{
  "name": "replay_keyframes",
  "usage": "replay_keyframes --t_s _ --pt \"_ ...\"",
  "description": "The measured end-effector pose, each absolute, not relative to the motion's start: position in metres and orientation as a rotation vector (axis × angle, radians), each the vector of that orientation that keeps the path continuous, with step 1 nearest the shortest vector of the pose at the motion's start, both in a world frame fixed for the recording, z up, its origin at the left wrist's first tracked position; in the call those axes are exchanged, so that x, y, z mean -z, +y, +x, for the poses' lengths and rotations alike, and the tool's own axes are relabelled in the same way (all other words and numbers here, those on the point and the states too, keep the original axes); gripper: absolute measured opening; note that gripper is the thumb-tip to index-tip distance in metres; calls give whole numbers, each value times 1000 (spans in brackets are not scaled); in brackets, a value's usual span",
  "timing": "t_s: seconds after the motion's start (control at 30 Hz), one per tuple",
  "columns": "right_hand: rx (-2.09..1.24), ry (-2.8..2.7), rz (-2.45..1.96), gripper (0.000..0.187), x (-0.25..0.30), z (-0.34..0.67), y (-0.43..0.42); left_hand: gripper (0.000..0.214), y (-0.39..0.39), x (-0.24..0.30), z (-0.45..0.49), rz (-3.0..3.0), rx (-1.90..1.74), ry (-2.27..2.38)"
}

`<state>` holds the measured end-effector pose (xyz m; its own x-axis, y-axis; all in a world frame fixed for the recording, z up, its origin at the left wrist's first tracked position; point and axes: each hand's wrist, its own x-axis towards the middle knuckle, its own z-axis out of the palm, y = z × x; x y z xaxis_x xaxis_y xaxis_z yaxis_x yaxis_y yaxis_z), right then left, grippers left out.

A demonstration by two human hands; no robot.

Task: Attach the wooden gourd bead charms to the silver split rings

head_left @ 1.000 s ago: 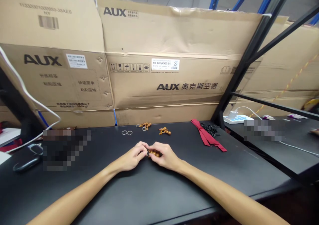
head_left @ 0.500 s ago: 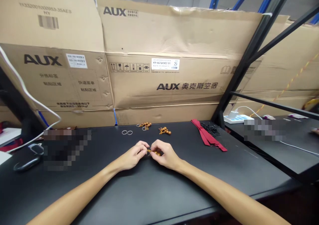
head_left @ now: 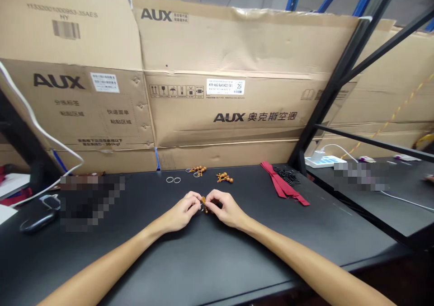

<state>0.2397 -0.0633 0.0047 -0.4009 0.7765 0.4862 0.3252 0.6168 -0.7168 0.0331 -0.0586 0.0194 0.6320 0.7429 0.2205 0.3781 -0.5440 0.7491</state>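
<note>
My left hand (head_left: pixel 183 211) and my right hand (head_left: pixel 224 208) meet over the middle of the black table (head_left: pixel 210 256), fingers pinched. Between the fingertips sits a small brown bead charm (head_left: pixel 204 203); my right hand grips it and my left pinches at its end, where a small ring seems to be. Behind my hands lie two loose metal rings (head_left: pixel 172 180), a bead charm with rings (head_left: pixel 197 171) and another bead charm (head_left: pixel 224 178).
Red ribbons (head_left: pixel 283 186) and a heap of black rings (head_left: pixel 288 176) lie at the back right. Cardboard boxes (head_left: pixel 224 80) wall the table's rear. A black mouse (head_left: pixel 34 223) lies at the left, a white power strip (head_left: pixel 325 161) on the neighbouring table.
My right hand has turned the bead charm and lifted it slightly; fewer beads show between the fingers than before. Both hands stay in the same place.
</note>
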Motion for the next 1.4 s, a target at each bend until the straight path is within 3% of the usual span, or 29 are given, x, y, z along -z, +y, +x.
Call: replay_keyframes --t_s 0.37,0.63,1.4 --pt "-1071 -1743 -852 26 0 237 -60 31 -57 -16 36 2192 -696 896" --pt "-883 -1836 -864 11 0 236 -61 32 -56 -15 34 2213 -672 892" --pt "-774 -1823 -817 13 -1 235 -63 32 -57 -13 36 2242 -689 854"
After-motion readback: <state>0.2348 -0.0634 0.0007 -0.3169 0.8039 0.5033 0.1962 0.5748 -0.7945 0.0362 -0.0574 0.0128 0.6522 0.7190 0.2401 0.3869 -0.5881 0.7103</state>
